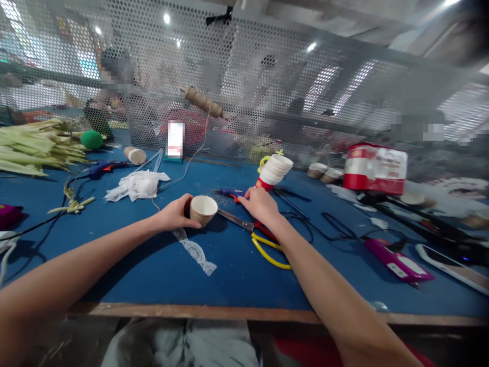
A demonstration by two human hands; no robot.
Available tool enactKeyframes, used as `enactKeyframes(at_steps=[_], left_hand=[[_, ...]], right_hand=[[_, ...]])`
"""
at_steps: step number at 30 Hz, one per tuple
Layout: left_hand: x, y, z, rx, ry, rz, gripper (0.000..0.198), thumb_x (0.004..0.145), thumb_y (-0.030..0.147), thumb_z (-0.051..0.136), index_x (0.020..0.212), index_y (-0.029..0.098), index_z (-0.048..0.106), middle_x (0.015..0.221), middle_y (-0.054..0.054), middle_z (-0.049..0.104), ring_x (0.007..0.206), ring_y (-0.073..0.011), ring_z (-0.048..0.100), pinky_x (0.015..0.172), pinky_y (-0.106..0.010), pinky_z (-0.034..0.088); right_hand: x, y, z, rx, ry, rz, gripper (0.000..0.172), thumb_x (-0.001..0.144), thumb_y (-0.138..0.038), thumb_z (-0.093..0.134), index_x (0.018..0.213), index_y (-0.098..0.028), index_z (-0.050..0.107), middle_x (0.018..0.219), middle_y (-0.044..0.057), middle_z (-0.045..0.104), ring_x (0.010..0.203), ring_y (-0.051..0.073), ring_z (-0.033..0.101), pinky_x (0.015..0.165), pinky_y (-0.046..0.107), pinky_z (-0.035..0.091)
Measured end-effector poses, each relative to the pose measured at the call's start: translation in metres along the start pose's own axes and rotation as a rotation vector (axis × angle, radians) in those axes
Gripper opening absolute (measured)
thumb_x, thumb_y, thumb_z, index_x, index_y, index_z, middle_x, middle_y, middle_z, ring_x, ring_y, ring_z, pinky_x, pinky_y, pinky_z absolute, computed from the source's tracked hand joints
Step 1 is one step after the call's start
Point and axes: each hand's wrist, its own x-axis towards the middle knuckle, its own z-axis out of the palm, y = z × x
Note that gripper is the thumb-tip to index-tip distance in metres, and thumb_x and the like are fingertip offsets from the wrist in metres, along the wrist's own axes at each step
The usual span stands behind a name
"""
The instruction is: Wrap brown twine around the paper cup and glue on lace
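Note:
My left hand (178, 213) is closed round the side of a small cup (204, 208), pale inside, its mouth tilted up. A strip of white lace (194, 251) lies on the table just below that hand. My right hand (262, 205) has its fingers curled at a blue hot glue gun (229, 192) with an orange trigger; the palm hides its handle. Under the right wrist rest scissors (271, 250) with yellow and red handles, blades pointing at the cup. Behind the right hand leans a stack of white paper cups (276, 169).
White lace (137, 184) lies bunched at the left, near a second glue gun (105, 168) and dried husks (34, 145). A twine spool (204, 103) hangs on the mesh panel (237, 61). A purple device (397, 261) and black cables (336, 229) occupy the right.

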Motion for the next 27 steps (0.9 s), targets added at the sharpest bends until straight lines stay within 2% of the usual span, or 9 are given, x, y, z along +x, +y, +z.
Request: enactKeyframes(at_steps=[3, 5, 8, 10, 13, 15, 21, 24, 27], left_hand=[[-0.001, 0.001, 0.0, 0.051, 0.004, -0.021, 0.058, 0.05, 0.033, 0.072, 0.094, 0.014, 0.041, 0.094, -0.009, 0.056, 0.09, -0.0223, 0.054, 0.075, -0.036, 0.043], [-0.001, 0.002, -0.003, 0.084, -0.004, -0.034, 0.061, 0.049, 0.035, 0.072, 0.097, 0.013, 0.04, 0.094, -0.01, 0.056, 0.089, -0.0228, 0.053, 0.073, -0.035, 0.043], [-0.001, 0.009, -0.017, 0.148, -0.073, -0.013, 0.07, 0.047, 0.035, 0.073, 0.103, 0.013, 0.039, 0.099, -0.012, 0.054, 0.092, -0.0227, 0.052, 0.074, -0.033, 0.042], [-0.002, 0.019, -0.031, 0.231, -0.099, 0.001, 0.07, 0.045, 0.036, 0.074, 0.103, 0.014, 0.042, 0.098, -0.01, 0.055, 0.092, -0.0221, 0.052, 0.073, -0.031, 0.041], [-0.007, 0.042, -0.051, 0.367, 0.026, 0.08, 0.05, 0.049, 0.039, 0.071, 0.087, 0.015, 0.051, 0.085, -0.005, 0.056, 0.08, -0.0174, 0.051, 0.066, -0.026, 0.039], [-0.012, 0.056, -0.056, 0.386, 0.009, 0.138, 0.037, 0.056, 0.04, 0.067, 0.08, 0.015, 0.054, 0.076, -0.002, 0.056, 0.069, -0.0127, 0.049, 0.062, -0.023, 0.038], [-0.024, 0.07, -0.03, 0.299, -0.389, 0.199, 0.027, 0.06, 0.037, 0.066, 0.075, 0.016, 0.059, 0.071, 0.0, 0.058, 0.064, -0.0099, 0.049, 0.059, -0.019, 0.037], [-0.027, 0.07, -0.014, 0.384, -0.379, 0.167, 0.034, 0.055, 0.037, 0.069, 0.08, 0.017, 0.059, 0.073, 0.001, 0.058, 0.064, -0.01, 0.049, 0.057, -0.018, 0.036], [-0.03, 0.074, -0.007, 0.363, -0.371, 0.119, 0.023, 0.063, 0.034, 0.062, 0.076, 0.015, 0.058, 0.065, 0.002, 0.057, 0.057, -0.0084, 0.049, 0.051, -0.017, 0.034]], right_hand=[[-0.043, -0.025, -0.014, 0.004, -0.212, -0.155, 0.021, 0.066, -0.022, 0.063, 0.049, -0.018, 0.051, 0.052, 0.0, 0.049, 0.048, 0.01, 0.041, 0.049, 0.024, 0.026], [-0.072, -0.039, -0.017, 0.057, -0.49, -0.402, 0.004, 0.069, -0.022, 0.06, 0.068, -0.019, 0.061, 0.07, 0.001, 0.058, 0.062, 0.012, 0.05, 0.057, 0.023, 0.035], [-0.1, -0.048, -0.01, 0.008, -0.666, -0.571, 0.018, 0.072, -0.025, 0.059, 0.088, -0.019, 0.061, 0.088, 0.005, 0.056, 0.077, 0.014, 0.052, 0.067, 0.025, 0.039], [-0.106, -0.047, 0.0, -0.032, -0.678, -0.568, 0.016, 0.074, -0.027, 0.058, 0.086, -0.018, 0.061, 0.087, 0.005, 0.054, 0.078, 0.014, 0.051, 0.068, 0.025, 0.04], [-0.105, -0.045, 0.012, -0.011, -0.691, -0.583, 0.01, 0.077, -0.024, 0.053, 0.077, -0.016, 0.06, 0.082, 0.004, 0.053, 0.075, 0.013, 0.05, 0.068, 0.025, 0.04], [-0.102, -0.047, 0.013, 0.051, -0.677, -0.593, 0.011, 0.078, -0.023, 0.051, 0.073, -0.016, 0.058, 0.08, 0.004, 0.053, 0.073, 0.012, 0.05, 0.068, 0.025, 0.04], [-0.092, -0.056, -0.002, 0.414, -0.52, -0.33, 0.016, 0.078, -0.032, 0.05, 0.071, -0.017, 0.051, 0.07, -0.001, 0.049, 0.062, 0.009, 0.045, 0.057, 0.022, 0.038], [-0.088, -0.055, -0.004, 0.611, -0.522, -0.176, 0.019, 0.076, -0.034, 0.052, 0.073, -0.016, 0.05, 0.065, -0.003, 0.046, 0.056, 0.007, 0.043, 0.053, 0.021, 0.037], [-0.088, -0.051, -0.001, 0.756, -0.533, -0.086, 0.02, 0.074, -0.035, 0.055, 0.073, -0.015, 0.05, 0.065, -0.002, 0.05, 0.055, 0.008, 0.047, 0.054, 0.022, 0.04]])
